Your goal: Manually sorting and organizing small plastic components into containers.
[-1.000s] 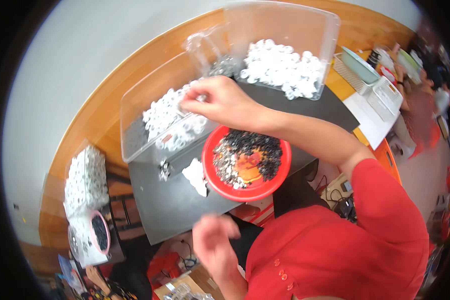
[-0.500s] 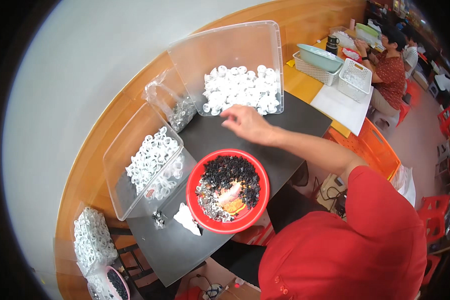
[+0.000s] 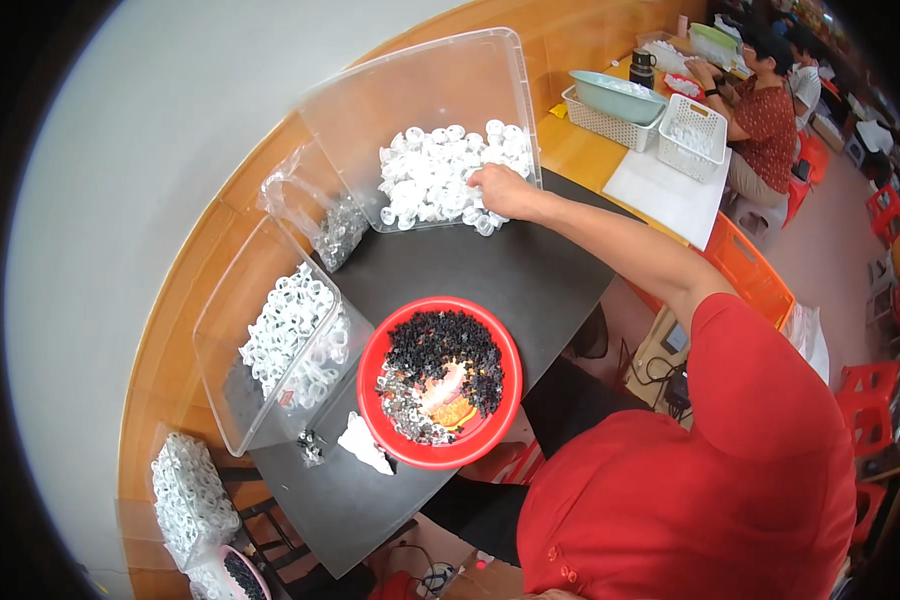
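Observation:
My right hand (image 3: 505,190) reaches over the near side of a clear plastic box (image 3: 410,85). Its fingers are curled together against a heap of small white round plastic pieces (image 3: 430,175) inside, and what they hold is hidden. My left hand is out of view. Nearer to me stands a red round basin (image 3: 440,457) with small black pieces (image 3: 445,345), clear and silvery bits (image 3: 407,408) and an orange-yellow patch. Left of the basin, a second clear box (image 3: 232,420) contains white ring-shaped pieces (image 3: 290,320).
Between the boxes leans a clear bag of grey pieces (image 3: 340,235). A crumpled white scrap (image 3: 363,443) and loose bits (image 3: 310,447) lie on the dark table (image 3: 330,520). Orange crate (image 3: 750,265) stands to the right. Beyond, a person (image 3: 765,130) sits at a yellow table with baskets (image 3: 692,140).
My right hand has moved from the box's near edge rightward and onto the white pieces. The whole view has shifted slightly.

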The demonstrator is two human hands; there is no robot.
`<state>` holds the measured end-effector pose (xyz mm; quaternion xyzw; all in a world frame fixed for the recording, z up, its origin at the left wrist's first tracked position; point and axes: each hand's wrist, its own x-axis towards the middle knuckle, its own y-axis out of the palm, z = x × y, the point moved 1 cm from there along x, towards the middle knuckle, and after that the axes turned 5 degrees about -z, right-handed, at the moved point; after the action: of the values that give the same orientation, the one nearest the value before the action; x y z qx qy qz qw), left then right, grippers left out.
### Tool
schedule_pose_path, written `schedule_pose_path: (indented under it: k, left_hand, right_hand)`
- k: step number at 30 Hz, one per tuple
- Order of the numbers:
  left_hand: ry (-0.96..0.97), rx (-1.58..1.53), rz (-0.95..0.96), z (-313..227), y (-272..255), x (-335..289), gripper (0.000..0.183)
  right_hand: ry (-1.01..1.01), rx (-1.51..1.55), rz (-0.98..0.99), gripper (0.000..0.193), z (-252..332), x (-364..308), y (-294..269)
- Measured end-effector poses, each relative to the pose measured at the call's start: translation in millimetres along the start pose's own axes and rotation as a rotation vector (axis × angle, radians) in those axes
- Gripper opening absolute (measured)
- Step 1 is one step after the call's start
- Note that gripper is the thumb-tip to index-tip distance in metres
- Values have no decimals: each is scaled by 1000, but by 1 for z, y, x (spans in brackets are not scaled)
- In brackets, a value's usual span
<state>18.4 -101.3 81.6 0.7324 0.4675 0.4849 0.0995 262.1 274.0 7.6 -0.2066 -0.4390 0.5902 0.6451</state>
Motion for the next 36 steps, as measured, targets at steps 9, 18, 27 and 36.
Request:
schedule_pose_path:
  k: [9, 18, 27, 36]
  left_hand:
    - [-20, -4, -13, 0, -5, -4, 8]
    - [-37, -21, -13, 0, -9, -6, 8]
    - [-47, -19, -1, -1, -9, -4, 9]
    - [-64, 112, -128, 1, -55, -11, 30]
  right_hand:
    - [-2, 185, -69, 39, 5, -19, -12]
    - [116, 244, 76, 36, 0, -43, -14]
    - [65, 209, 10, 34, -7, -50, -17]
    - [31, 224, 59, 29, -14, -81, -36]
